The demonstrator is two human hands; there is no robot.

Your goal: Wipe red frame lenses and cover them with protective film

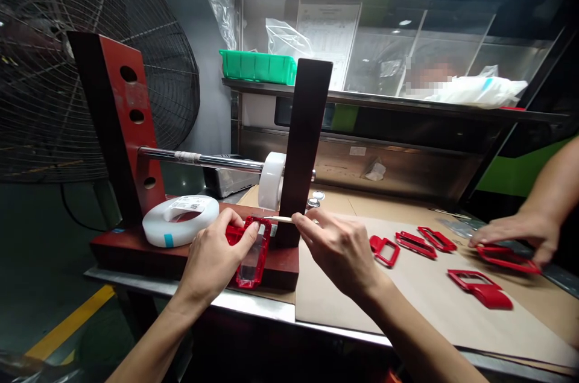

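My left hand is closed on a red plastic frame, tilted upright in front of the dark red wooden stand. A clear film seems to span the frame's opening. In my right hand the fingers pinch a thin, pale stick-like tool. Its tip points left and reaches the frame's upper edge; whether it touches cannot be made out. Just above, a roll of clear tape hangs on the stand's metal rod. A second, larger tape roll lies on the stand's base, left of my left hand.
Several red frames lie on the cardboard to the right. Another person's hand is at a red frame there. The stand's dark post rises between my hands. A large fan stands left; a green bin sits on the shelf.
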